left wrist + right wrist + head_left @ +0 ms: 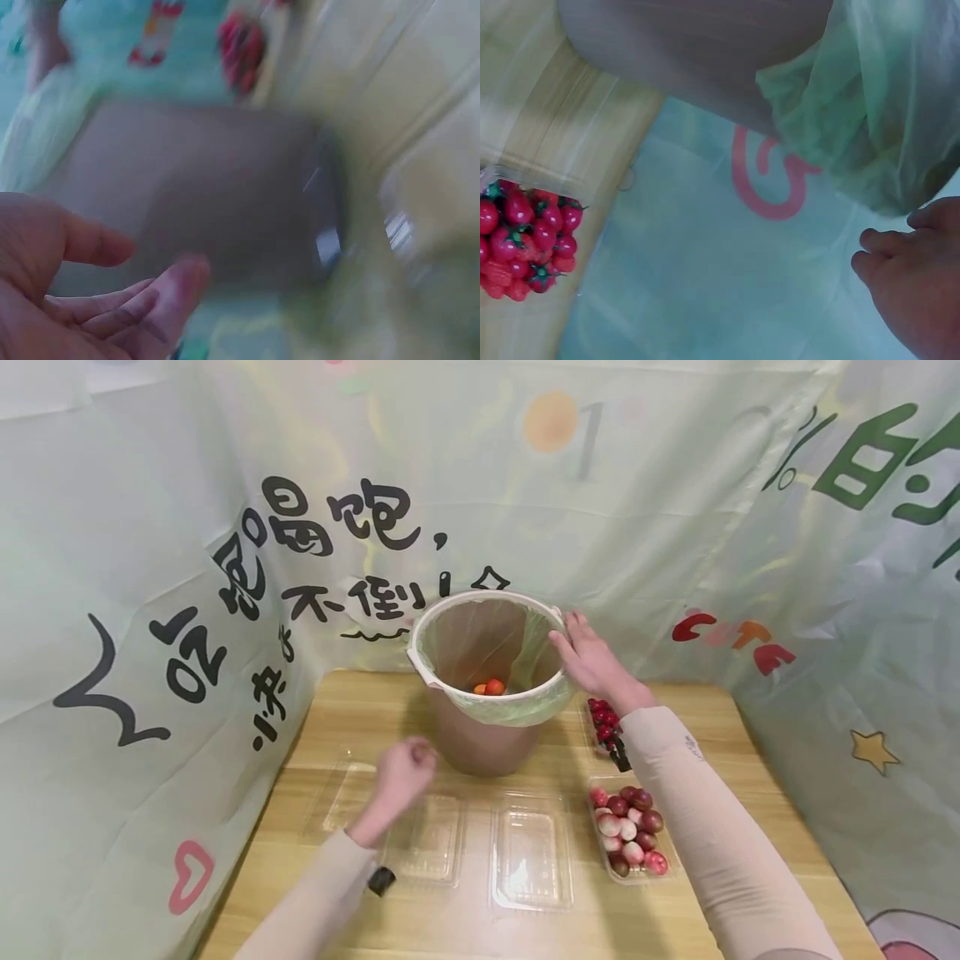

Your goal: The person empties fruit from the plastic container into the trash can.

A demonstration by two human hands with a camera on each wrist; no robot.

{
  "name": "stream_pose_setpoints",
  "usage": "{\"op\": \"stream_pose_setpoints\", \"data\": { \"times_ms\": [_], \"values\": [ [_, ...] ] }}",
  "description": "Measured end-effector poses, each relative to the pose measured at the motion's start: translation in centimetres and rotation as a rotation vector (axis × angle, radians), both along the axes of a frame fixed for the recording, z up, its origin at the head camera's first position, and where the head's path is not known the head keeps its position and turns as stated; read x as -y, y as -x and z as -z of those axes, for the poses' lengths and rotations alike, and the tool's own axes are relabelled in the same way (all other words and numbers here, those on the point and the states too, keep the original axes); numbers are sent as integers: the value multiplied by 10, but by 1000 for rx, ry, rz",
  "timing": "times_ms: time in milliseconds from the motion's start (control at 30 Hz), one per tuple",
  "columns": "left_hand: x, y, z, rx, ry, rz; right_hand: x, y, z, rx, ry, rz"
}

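On a light wooden table (pixel 360 710) walled by printed cloth, brown plastic bin (pixel 480 735) with green liner at centre back, right hand (pixel 592 660) flat-fingered on its rim, left hand (pixel 401 772) loosely curled, empty, before it.

The brown bin (pixel 697 52) is seen from below at the top, with its pale green liner bag (pixel 862 112) draped over the side. The right hand (pixel 919 289) is seen at the lower right, fingers (pixel 885 241) loosely curled just beside the bag. Cherry tomatoes (pixel 526 240) are seen on the wooden table (pixel 547 120) at the left.
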State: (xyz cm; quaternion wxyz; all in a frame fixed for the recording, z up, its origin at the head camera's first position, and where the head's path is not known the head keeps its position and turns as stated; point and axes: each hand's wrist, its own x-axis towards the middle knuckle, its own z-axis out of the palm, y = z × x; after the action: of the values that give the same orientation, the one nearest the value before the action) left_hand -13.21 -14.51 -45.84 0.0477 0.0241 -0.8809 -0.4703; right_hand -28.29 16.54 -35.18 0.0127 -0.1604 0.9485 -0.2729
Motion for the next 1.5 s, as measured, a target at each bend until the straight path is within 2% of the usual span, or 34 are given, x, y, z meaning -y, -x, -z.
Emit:
{"op": "stream_pose_setpoints", "data": {
  "times_ms": [100, 200, 367, 467, 533, 633, 800, 933, 1033, 1267, 1400, 1500],
  "values": [
    [29, 22, -29, -65, 25, -106, -13, -1, 4, -2, 62, 31],
    [51, 46, -56, -113, 45, -160, -33, -3, 11, 15, 118, 65],
    [59, 78, -92, -198, 54, -166, -70, -10, 25, 105, 147, 125],
    [51, 92, -105, -235, 88, -132, -94, -13, 37, 154, 138, 163],
    [45, 100, -111, -245, 117, -101, -109, -15, 47, 165, 133, 184],
    [34, 110, -114, -247, 137, -49, -129, -19, 61, 166, 132, 212],
    [21, 121, -113, -259, 200, 23, -152, -27, 84, 173, 112, 247],
    [15, 129, -108, -260, 291, 81, -165, -32, 103, 218, 113, 278],
    [12, 133, -103, -227, 336, 119, -171, -34, 115, 244, 114, 272],
    [9, 135, -95, -122, 380, 152, -174, -35, 139, 290, 84, 258],
    [9, 136, -93, -105, 408, 165, -172, -37, 151, 289, 77, 267],
    [9, 136, -91, -116, 388, 156, -171, -38, 159, 261, 89, 274]
  ]
}}
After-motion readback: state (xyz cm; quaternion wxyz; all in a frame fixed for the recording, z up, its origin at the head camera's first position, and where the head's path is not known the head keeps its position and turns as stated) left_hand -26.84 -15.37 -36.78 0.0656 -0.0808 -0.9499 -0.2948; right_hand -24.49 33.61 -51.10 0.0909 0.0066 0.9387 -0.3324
